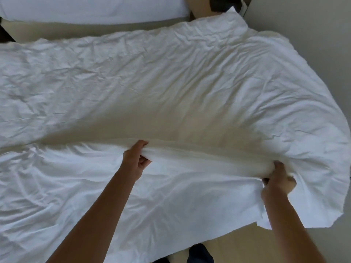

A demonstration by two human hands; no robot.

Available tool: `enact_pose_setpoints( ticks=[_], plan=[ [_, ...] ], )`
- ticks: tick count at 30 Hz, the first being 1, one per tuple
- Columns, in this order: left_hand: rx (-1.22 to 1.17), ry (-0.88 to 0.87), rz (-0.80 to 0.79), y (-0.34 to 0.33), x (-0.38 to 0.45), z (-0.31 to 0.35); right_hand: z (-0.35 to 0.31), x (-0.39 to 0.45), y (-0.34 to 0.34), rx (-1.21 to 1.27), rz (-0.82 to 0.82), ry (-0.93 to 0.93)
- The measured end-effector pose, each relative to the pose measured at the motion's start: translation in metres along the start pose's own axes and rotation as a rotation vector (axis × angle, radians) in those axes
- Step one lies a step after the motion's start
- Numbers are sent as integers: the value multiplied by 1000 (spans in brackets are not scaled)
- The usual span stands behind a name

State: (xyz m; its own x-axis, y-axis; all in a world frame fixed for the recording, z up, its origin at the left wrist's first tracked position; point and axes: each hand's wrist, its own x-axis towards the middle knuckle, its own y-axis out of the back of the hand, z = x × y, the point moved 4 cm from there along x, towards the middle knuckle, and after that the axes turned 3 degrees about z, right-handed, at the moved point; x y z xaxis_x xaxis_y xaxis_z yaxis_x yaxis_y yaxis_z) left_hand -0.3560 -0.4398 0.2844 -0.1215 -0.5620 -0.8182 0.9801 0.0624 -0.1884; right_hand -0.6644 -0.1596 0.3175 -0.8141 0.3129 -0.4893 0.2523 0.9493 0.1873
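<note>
We see a big white sheet (171,82) that lies spread over the bed and fills most of the view. It is full of wrinkles. Its right end hangs over the bed edge, above the pale floor (237,242). Across the near part of the sheet runs a raised fold (205,158), and both hands hold it.

The left hand (136,158) grips the fold at its left end. The fingers are curled around the bunched cloth, with the thumb on the far side. The right hand (277,179) grips the same fold at the right, close to the near edge of the sheet. Its fingers are also closed on the cloth, but this hand is a little blurred, so we cannot tell how each finger lies. The two hands are well apart, and the fold is stretched between them. Both forearms reach in from the bottom of the view.

Behind the bed, at the top left, lies a second white bed (91,8), with a narrow gap between the two. A grey wall (303,25) stands at the right.
</note>
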Motion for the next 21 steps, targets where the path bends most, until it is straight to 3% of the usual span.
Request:
enact_pose_setpoints(
  ticks=[4, 6, 8, 11, 13, 15, 17, 19, 21],
  plan=[
    [5, -2, -1, -25, 24, 26, -62, 33, -86, -452, -30, 431],
    [-45, -31, -9, -37, 45, 37, -77, 49, -148, -578, -175, 487],
    [86, -117, -25, -48, 77, 42, -70, 69, -206, -604, -338, 396],
    [885, -330, 1, -41, 125, 30, -15, 104, -260, -873, -560, 272],
    [1437, -409, -44, -22, 149, 9, 24, 115, -262, -1190, -709, 370],
    [1725, -409, -114, -4, 161, -12, 53, 119, -249, -1383, -880, 556],
    [1777, -425, -89, 5, 162, -24, 65, 108, -224, -1377, -920, 689],
    [1695, -523, 14, 0, 151, -32, 65, 97, -197, -1143, -881, 774],
    [1498, -680, 56, -18, 125, -46, 65, 89, -161, -898, -831, 616]
  ],
)
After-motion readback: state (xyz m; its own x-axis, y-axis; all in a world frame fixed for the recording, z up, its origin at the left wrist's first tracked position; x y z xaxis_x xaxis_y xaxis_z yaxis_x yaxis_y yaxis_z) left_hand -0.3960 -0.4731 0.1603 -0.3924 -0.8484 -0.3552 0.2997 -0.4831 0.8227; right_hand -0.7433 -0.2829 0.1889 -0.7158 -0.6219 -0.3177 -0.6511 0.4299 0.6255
